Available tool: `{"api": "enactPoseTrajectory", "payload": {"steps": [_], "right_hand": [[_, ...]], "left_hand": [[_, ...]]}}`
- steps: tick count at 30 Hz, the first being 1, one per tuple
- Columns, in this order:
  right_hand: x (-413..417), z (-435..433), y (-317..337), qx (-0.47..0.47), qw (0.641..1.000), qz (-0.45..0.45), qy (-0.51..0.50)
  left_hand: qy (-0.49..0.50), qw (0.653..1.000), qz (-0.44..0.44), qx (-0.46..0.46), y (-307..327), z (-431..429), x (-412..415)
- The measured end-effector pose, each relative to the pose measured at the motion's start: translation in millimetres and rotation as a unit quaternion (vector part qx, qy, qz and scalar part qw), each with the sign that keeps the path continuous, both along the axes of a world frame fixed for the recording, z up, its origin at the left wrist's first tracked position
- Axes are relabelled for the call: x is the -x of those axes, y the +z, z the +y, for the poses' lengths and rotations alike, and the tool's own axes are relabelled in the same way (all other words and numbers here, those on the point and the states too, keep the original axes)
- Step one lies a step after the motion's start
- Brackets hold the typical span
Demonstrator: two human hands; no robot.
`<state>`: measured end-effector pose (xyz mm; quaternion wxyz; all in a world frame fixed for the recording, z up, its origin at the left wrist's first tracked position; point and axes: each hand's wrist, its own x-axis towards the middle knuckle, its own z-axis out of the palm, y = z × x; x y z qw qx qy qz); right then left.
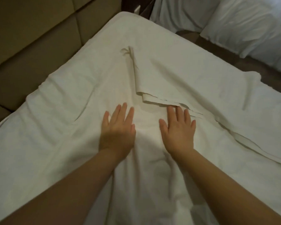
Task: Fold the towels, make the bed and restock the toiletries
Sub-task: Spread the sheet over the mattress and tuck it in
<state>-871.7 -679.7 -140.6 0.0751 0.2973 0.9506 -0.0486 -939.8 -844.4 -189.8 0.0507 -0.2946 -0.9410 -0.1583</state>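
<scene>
padded wall panels (pixel 31 38), tan, line the left side of the room; a dark strip of floor (pixel 225 51) separates this bed from loose pillows (pixel 250 26) at upper right.

item: white sheet (pixel 55 127), covering the bed from the near edge to the far corner, creased on the left, wrinkled between the forearms.

item: folded flap (pixel 152 88), a second layer of the same white cloth doubled over on the right half of the bed. its corner lies at mid-bed, just ahead of the hands.

item: left hand (pixel 117 132), palm down, fingers straight and slightly spread, pressing flat on the sheet, apart from the flap.

item: right hand (pixel 178 133), palm down, fingers straight and spread, fingertips (pixel 169 108) reaching the flap's near hem. neither hand pinches anything.

step, as judged: smoothing the sheet as part of making the bed. towels and toiletries are not in view.

handling note: keep both palms flat and sweep outward from the middle toward the bed's edges, so wrinkles run off rather than bunch. the flap will likely need lifting by its corner and laying out flat first; pressing over it would set the crease.

orientation: the flap's ridge is its long axis, running from the corner near the right hand away toward the far corner of the bed, leaning slightly left. its near hem slants off to the right edge. the corner points back toward the person.
</scene>
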Motion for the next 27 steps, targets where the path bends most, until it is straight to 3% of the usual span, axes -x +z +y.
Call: {"api": "enactPoseTrajectory", "payload": {"steps": [5,8,11,13,14,17,19,23,25,27], "right_hand": [[30.0,37.9,1.9,0.005,1.0,0.026,0.011],[81.5,65.0,36.7,-0.035,0.991,0.102,0.081],[145.5,104.5,81.4,0.002,0.99,0.135,0.04],[160.6,111.6,82.6,0.003,0.989,0.128,0.068],[155.8,106.8,75.6,-0.001,0.99,0.113,0.086],[99.1,70.0,38.9,0.018,0.998,0.062,0.019],[44.6,35.0,23.2,0.013,0.999,0.019,0.045],[-46.7,5.8,29.5,0.015,0.997,-0.073,0.024],[-77.3,-3.1,48.1,0.015,0.998,-0.057,-0.011],[-105.9,-18.3,75.2,0.064,0.997,0.022,-0.045]], "left_hand": [[0.01,1.0,0.013,0.021,-9.1,10.7,15.5],[0.018,0.999,0.022,0.014,-16.5,17.1,20.0],[0.03,0.999,0.015,0.019,-22.0,17.3,22.8],[0.025,0.999,0.014,0.024,-23.3,18.4,24.8],[0.026,0.999,0.018,0.021,-24.2,19.0,25.3],[0.024,0.999,-0.02,0.009,-22.7,18.2,23.7],[0.02,0.999,-0.039,0.012,-14.9,18.0,24.9],[-0.015,0.984,-0.138,0.115,23.1,2.7,13.6],[-0.028,0.974,-0.157,0.164,43.8,-18.3,-12.4],[-0.043,0.97,-0.153,0.182,69.5,-43.4,-51.5]]}}
